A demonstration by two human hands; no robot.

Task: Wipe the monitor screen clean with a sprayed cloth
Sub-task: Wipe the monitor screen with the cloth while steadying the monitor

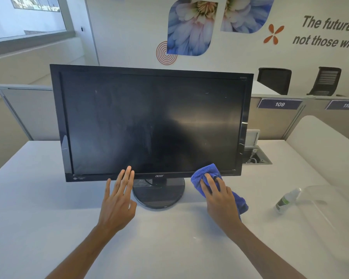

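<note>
Monitor (151, 121) stands upright on its round base mid-desk, screen facing me, dark, with faint smears left of centre. Blue cloth (208, 176) is bunched under my right hand (220, 198); fingers spread over it and lightly curled, pressing it at the screen's lower right corner, overlapping the bottom bezel. Probably the low end of a stroke.

Left hand (119, 200) is flat, fingers straight and together, tips at the lower bezel left of the logo. I judge it steadies the panel against the push.

Room: open screen above and leftward. Desk (38, 208) bare on my left. Spray bottle (286, 200) lies well off to the right, beside a clear plastic cover, out of my stroke.
</note>
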